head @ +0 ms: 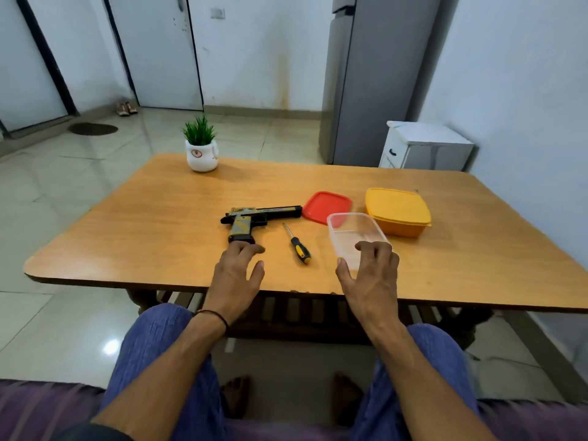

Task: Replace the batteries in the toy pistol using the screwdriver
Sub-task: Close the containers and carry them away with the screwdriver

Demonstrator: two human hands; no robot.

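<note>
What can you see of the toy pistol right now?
The toy pistol lies flat on its side on the wooden table, barrel pointing right toward the red lid, grip toward the person. It looks plastic, black with tan camouflage patches. The left hand reaches the grip's base with its fingertips; contact is unclear. The screwdriver lies just right of it, apart. The right hand holds the clear box, away from it.

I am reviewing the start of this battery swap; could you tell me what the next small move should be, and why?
Probably the left hand should close round the grip of the toy pistol and lift it: its spread fingers are right at the butt, gripping nothing. The screwdriver lies untouched between the hands, and the right hand is busy holding the clear container.
</note>
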